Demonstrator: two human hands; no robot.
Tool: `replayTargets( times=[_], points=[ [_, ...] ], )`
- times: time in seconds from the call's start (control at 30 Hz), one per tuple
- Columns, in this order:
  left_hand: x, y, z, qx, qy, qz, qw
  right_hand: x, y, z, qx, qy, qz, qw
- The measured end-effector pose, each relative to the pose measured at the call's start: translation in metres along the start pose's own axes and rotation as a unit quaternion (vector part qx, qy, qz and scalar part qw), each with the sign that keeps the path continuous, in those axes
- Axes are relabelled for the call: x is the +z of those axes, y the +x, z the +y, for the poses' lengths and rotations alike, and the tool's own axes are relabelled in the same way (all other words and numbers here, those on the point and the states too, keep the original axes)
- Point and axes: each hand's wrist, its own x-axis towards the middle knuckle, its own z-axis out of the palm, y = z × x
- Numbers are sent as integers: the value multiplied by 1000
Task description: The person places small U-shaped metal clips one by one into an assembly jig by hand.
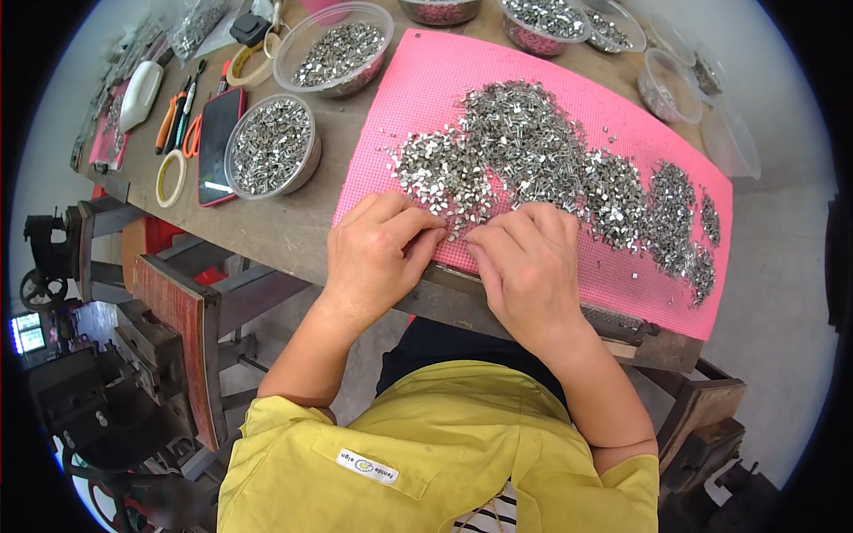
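Pink textured mat [391, 107] is lying under small silver metal bits [437, 173], which are sitting in loose heaps just beyond both hands. L hand [375, 247] is resting near the mat's close edge, thumb + index tips nearly meeting; R hand [533, 266] is facing it, fingers bending inward, w/ a narrow gap b/w the two. Can't tell if either is holding a bit, b/c the tips are hiding it. Prob. best to be pinching lightly, working the near fringe, & leaving neighbouring heaps unmixed.

Both hands [378, 249] [533, 271] close together, fingers [418, 218] curled, forearms [311, 351] bare
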Motion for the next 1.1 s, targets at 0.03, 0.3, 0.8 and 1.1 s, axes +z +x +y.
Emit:
replayTargets(
  times=[0.03, 0.3, 0.8, 1.1],
  points=[
    [0, 0, 0, -1, 0, 0, 1000, 1, 1, 0, 1, -11, 2, 1000],
    [-6, 1, 0, -1, -28, -17, 999, -5, -6, 6, 35, -61, 15, 997],
    [-8, -7, 2, 1, -45, -12, 999, 3, -5, 2, 6, -39, -16, 999],
    [-8, -9, 1, -7, -16, 6, 1000, 5, -1, -2, 1, -16, -14, 1000]
  ],
)
